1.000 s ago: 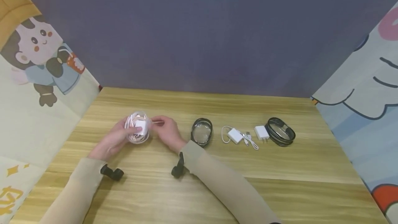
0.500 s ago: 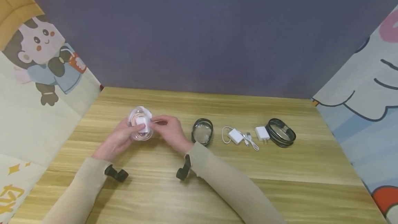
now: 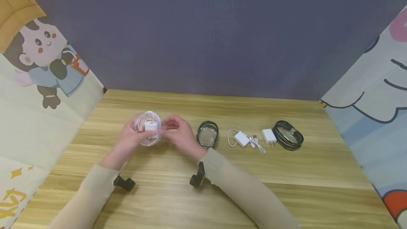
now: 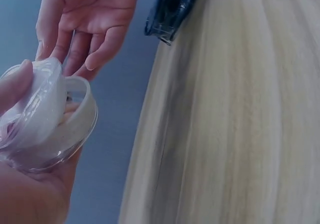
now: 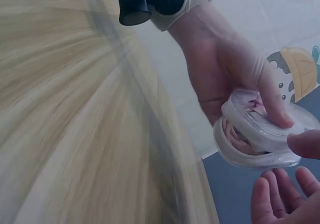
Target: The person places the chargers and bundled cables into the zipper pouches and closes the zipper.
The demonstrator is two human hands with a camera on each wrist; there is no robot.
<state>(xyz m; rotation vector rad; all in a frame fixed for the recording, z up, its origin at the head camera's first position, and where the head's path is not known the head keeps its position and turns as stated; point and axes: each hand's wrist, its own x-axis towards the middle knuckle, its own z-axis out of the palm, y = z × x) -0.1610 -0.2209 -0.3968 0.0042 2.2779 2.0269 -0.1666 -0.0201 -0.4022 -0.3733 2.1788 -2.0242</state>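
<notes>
My left hand (image 3: 130, 138) grips a round clear plastic case (image 3: 138, 127) above the left part of the table, thumb across its front. A pale pinkish cable (image 5: 237, 141) lies coiled inside, and a white charger block (image 3: 151, 126) sits at the front under the thumb. In the left wrist view a whitish upper part of the case stands tilted against its clear ring (image 4: 82, 114). My right hand (image 3: 183, 136) is at the case's right rim. Its thumb (image 5: 305, 143) touches the edge, while the other fingers hang loosely curved just below, holding nothing.
On the wooden table (image 3: 254, 172), right of my hands, lie a coiled black cable (image 3: 198, 133), a white charger block (image 3: 241, 139) with a short white cable (image 3: 260, 147), another white block (image 3: 269, 135) and a larger black coil (image 3: 289, 146). A dark panel (image 3: 203, 38) rises behind.
Both hands and the case have shifted slightly right. The right fingers, earlier pinching a pale cable end beside the case, have loosened, and the cable end no longer shows outside it.
</notes>
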